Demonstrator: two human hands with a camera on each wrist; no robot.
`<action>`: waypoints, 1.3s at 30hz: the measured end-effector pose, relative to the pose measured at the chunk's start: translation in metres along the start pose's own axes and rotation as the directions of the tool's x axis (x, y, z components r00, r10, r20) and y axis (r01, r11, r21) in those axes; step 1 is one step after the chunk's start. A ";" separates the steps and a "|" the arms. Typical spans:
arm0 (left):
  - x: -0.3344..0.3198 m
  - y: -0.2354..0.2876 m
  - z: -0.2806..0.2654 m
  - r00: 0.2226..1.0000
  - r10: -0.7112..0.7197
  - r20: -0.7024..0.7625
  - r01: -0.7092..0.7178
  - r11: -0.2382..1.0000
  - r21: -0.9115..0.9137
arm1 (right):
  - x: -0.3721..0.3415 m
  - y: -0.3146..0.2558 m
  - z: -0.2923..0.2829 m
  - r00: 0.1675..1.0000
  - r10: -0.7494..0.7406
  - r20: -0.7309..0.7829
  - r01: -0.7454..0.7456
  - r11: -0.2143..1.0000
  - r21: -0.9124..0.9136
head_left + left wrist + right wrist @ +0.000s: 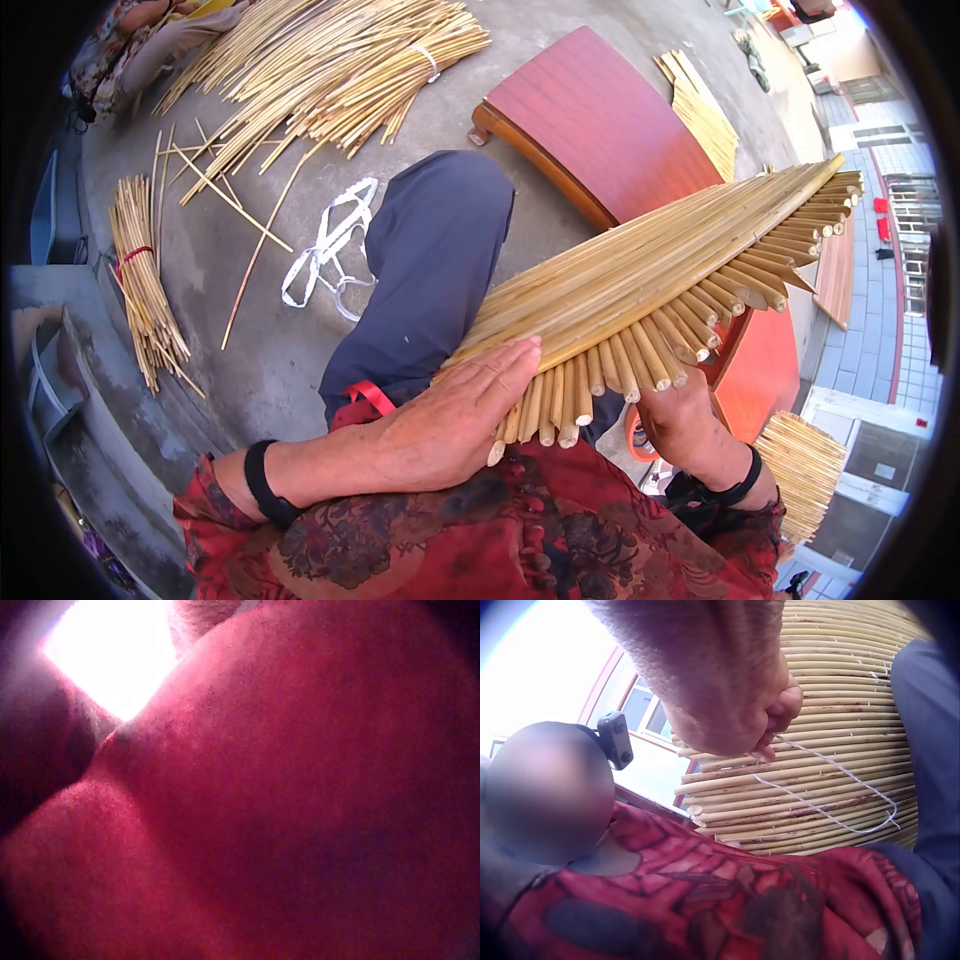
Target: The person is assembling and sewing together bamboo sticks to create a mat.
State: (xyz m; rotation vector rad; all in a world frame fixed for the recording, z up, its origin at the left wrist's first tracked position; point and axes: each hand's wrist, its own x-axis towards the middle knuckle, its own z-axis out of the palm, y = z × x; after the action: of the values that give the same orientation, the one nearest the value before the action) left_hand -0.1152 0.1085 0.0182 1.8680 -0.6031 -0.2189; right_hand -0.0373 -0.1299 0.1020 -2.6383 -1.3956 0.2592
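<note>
A mat of reed stalks [620, 275], tied side by side, lies tilted across the person's lap in the head view, its cut ends fanned along the near edge. The left hand [460, 415] rests on the mat's near left end, fingers straight and together. Below the right part of that edge is the right hand [690, 425], its fingers mostly hidden by the stalks. The right wrist view shows this hand's fingers curled against the mat's underside, pinching a thin white string [840, 767] that hangs in a loop. Red cloth fills most of the left wrist view.
A large pile of loose stalks [330, 75] lies on the concrete floor, with a tied bundle [145, 275] farther left. White straps [325, 245] lie beside the knee. A reddish wooden table [600, 120] stands beyond the mat. Another person [165, 55] sits at upper left.
</note>
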 end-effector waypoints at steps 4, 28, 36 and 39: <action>0.001 0.000 0.004 1.000 0.014 -0.006 -0.013 1.000 0.012 | 0.002 -0.002 0.004 0.998 -0.044 -0.033 0.045 0.999 0.012; 0.002 -0.004 0.000 1.000 0.007 -0.022 -0.007 1.000 -0.024 | 0.010 0.006 0.015 0.998 -0.057 -0.038 0.059 0.997 0.057; 0.003 -0.004 -0.001 1.000 0.008 -0.024 -0.009 1.000 -0.024 | 0.020 -0.003 0.019 0.983 -0.122 -0.135 0.123 0.992 -0.005; 0.005 0.000 -0.004 1.000 -0.005 -0.030 0.003 0.999 -0.053 | 0.023 -0.006 0.016 0.996 -0.036 -0.087 0.037 0.999 0.014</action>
State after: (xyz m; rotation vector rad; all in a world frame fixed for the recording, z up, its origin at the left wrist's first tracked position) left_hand -0.1093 0.1096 0.0203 1.8184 -0.5677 -0.2072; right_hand -0.0328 -0.1070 0.0861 -2.5756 -1.4065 0.1487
